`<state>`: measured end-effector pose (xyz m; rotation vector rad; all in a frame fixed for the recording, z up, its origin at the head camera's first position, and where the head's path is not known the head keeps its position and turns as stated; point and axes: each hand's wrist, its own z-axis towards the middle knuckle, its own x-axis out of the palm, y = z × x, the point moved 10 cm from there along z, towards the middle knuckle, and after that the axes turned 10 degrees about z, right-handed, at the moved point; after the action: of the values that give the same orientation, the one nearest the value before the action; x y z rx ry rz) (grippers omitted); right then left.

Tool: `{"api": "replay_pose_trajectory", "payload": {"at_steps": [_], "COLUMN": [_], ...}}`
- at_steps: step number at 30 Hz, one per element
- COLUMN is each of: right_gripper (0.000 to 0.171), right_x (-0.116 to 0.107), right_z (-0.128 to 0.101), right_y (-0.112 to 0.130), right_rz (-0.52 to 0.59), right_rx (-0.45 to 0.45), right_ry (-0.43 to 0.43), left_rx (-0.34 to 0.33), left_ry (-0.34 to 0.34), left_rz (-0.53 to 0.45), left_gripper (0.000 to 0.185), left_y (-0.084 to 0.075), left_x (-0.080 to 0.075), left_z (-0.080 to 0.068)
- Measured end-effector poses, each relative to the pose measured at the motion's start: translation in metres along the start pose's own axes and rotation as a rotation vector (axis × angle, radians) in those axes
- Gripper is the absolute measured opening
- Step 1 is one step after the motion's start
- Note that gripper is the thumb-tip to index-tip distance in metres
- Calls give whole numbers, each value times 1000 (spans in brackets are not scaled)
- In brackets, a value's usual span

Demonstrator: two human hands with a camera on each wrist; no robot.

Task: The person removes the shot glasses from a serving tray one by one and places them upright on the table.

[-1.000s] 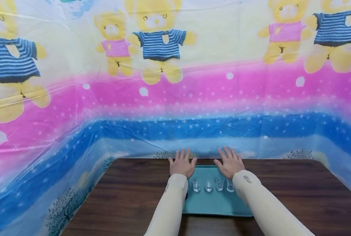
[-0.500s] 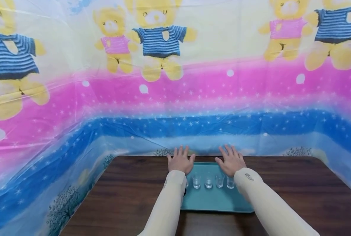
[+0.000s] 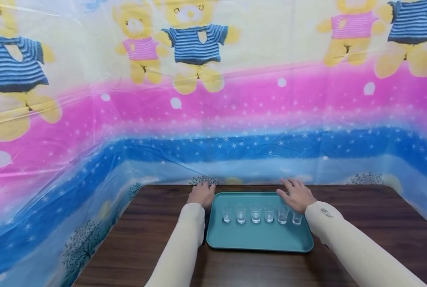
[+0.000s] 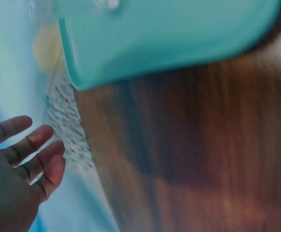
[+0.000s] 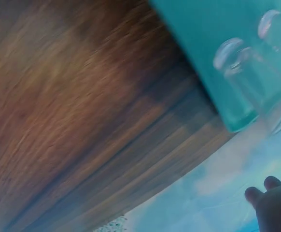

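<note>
Writing on cuff: a small dark printed mark (image 3: 326,213) sat on the right sleeve (image 3: 357,239) near the wrist; it looked like lettering beside a little emblem, too small and soft to read.
Left hand: the left hand (image 3: 201,194) was just beside the tray's far left corner, fingers apart and loosely bent, the grip fairly wide and holding nothing; the left wrist view showed a gap between the fingers and the tray.
Right hand: the right hand (image 3: 298,196) was spread over the tray's far right corner, thumb well away from the fingers, a wide grip with nothing in it; whether it touched the glass nearest it could not be told.
Tray: the teal tray (image 3: 260,239), with rounded corners and a low rim, lay flat on the table between the forearms.
Glasses: six small clear glasses (image 3: 255,214) stood upright in a row across the tray, the right-hand ones closest to the right hand; a thick base or clear liquid at the bottom, hard to say which.
Table: dark brown, wood-grained table (image 3: 145,227).
Backdrop: a printed backdrop (image 3: 213,151) in blue, pink and cream rose behind, with bears (image 3: 197,48) in striped shirts, snowflakes and trees.
</note>
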<state>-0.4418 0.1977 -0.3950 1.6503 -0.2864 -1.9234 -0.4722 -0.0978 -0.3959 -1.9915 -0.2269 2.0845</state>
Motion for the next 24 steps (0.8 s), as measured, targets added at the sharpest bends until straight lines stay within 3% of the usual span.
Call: {"api": "replay_pose_trajectory", "payload": {"at_steps": [5, 12, 17, 24], "right_gripper": [70, 65, 64, 42], "right_x": [-5, -5, -8, -12], "right_z": [-8, -15, -21, -30], "right_y": [-12, -26, -32, -36], "right_rz": [43, 88, 104, 123], "right_rx": [-17, -41, -43, -69], "right_ry": [7, 36, 35, 30], "left_rx": [19, 80, 98, 115], "left_ry": [61, 133, 150, 165], "left_rz": [-119, -239, -250, -250], "left_gripper": [44, 31, 31, 31], "left_y": [23, 34, 37, 36], "left_x": [15, 38, 48, 55], "left_z": [0, -6, -11, -12]}}
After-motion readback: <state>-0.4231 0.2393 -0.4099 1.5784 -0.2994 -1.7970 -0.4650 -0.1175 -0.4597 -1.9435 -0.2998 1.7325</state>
